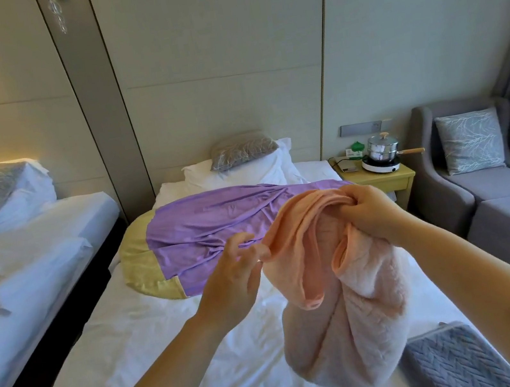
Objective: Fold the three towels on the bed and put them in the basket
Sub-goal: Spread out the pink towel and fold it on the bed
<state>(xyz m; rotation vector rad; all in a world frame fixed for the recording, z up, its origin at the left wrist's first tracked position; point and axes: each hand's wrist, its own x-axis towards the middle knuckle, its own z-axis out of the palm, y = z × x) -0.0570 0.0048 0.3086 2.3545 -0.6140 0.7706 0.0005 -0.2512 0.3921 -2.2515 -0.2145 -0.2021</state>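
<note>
A pink towel (343, 307) hangs bunched in the air over the white bed (137, 348). My right hand (368, 211) grips its gathered top edge. My left hand (236, 274) pinches a fold of the same towel at its left edge, the other fingers spread. A purple cloth with a yellow border (206, 232) lies spread flat across the middle of the bed. A folded grey towel (453, 359) lies at the lower right, seemingly inside a dark container whose rim barely shows.
A second bed (20, 252) stands to the left across a narrow gap. At the right, a wooden nightstand (379, 179) carries a steel pot on a small cooker (380, 152). A grey armchair (495, 186) sits beyond it. Pillows (241, 161) lean at the headboard.
</note>
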